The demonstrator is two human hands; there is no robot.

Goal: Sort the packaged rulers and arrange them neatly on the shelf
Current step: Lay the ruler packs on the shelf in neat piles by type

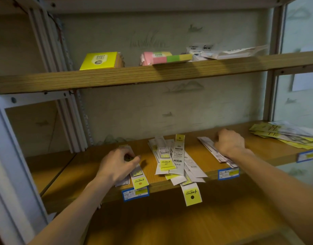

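Packaged rulers in white and yellow sleeves lie on the wooden middle shelf [92, 172]. My left hand [116, 165] grips a small left stack of rulers [138, 179], fingers curled over it. A loose, messy pile of rulers [177, 161] sits in the centre, one yellow-tagged ruler [192, 194] hanging over the shelf's front edge. My right hand [229, 142] rests with curled fingers on a right group of white ruler packs [210, 149]; whether it pinches them is hidden behind the hand.
Blue price labels [135, 193] are stuck on the shelf's front edge. More yellow and white packs [283, 134] lie at far right. The upper shelf [152, 75] carries a yellow box [100, 61], sticky notes [162, 58] and bagged items. Metal uprights [72, 112] frame the left.
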